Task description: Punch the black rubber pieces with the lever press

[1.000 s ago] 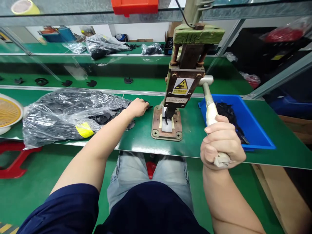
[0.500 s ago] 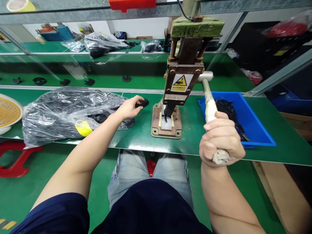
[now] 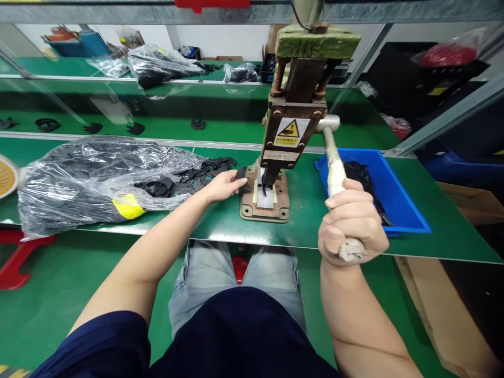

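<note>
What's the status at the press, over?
Left hand pinching black piece at left edge of press base. Right hand gripping lever. Plastic bag, loose black pieces lie left of the press.

At your left edge, a round object (image 3: 7,177) with an orange-yellow face is partly cut off, and a red plastic frame (image 3: 16,269) stands below it. Ahead of you, the green back shelf (image 3: 39,64) bears a large clear bag (image 3: 159,64) and a smaller clear bag (image 3: 241,73). Cardboard (image 3: 437,310) shows low on your right.
</note>
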The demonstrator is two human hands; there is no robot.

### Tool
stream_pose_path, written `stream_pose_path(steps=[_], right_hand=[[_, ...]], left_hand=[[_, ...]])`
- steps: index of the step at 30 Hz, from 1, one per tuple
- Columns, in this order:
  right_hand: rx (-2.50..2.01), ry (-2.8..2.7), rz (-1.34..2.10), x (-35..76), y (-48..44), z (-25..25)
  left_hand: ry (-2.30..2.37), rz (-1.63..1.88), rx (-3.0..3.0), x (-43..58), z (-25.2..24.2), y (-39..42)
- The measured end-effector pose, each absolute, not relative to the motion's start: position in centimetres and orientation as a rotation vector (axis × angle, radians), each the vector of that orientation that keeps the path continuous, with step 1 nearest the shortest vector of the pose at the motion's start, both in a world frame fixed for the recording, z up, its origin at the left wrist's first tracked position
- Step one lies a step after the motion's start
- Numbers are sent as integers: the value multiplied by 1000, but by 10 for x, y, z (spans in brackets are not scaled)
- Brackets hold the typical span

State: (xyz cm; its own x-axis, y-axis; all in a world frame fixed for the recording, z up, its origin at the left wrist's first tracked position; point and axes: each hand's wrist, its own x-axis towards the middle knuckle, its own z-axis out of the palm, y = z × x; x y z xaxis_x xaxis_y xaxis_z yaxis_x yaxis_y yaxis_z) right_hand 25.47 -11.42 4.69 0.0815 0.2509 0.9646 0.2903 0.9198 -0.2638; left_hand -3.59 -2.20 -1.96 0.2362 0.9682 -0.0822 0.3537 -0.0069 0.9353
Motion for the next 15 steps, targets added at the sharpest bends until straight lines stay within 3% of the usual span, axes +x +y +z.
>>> stream_pose_path(steps=[3, 15], right_hand=[[-455, -1476, -31, 253, -114, 46], [-451, -1502, -39, 254, -115, 48]], left_hand=[[1228, 669, 1544, -31, -13, -25], [1209, 713, 1581, -13, -30, -2]])
